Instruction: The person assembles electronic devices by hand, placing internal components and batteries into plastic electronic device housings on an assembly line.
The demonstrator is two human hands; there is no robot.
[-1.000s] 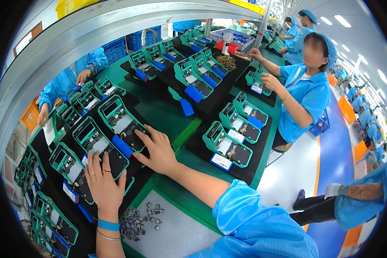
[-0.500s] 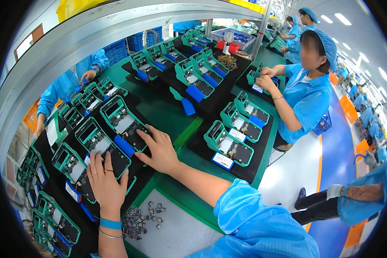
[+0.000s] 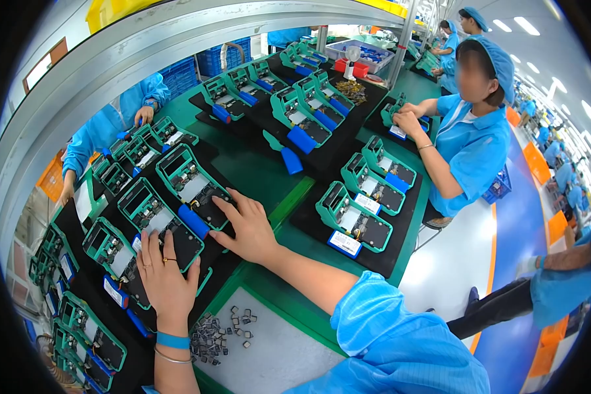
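Note:
My left hand (image 3: 167, 279) lies with its fingers stretched over the lower end of an open green device housing (image 3: 140, 201), touching its black board. A ring, a blue wristband and a metal bangle show on this arm. Farther right, my right hand (image 3: 249, 231) rests its spread fingertips on the black circuit board (image 3: 210, 209) of a neighbouring green housing (image 3: 172, 172). Its thumb is beside a blue battery pack (image 3: 193, 220) lying between the two housings. Neither hand holds anything that I can see. The fingers partly cover both boards.
Several similar housings stand on black mats, including a row at right (image 3: 356, 217). Small metal parts (image 3: 210, 336) are heaped on a grey sheet (image 3: 276, 351) near me. A co-worker (image 3: 469, 131) sits at right; another's sleeves (image 3: 121, 118) show at far left. A metal beam (image 3: 197, 41) crosses above.
The whole view has shifted slightly. My hands stay on the same two housings with little visible movement. At the far right, a standing person's arm and legs have changed position.

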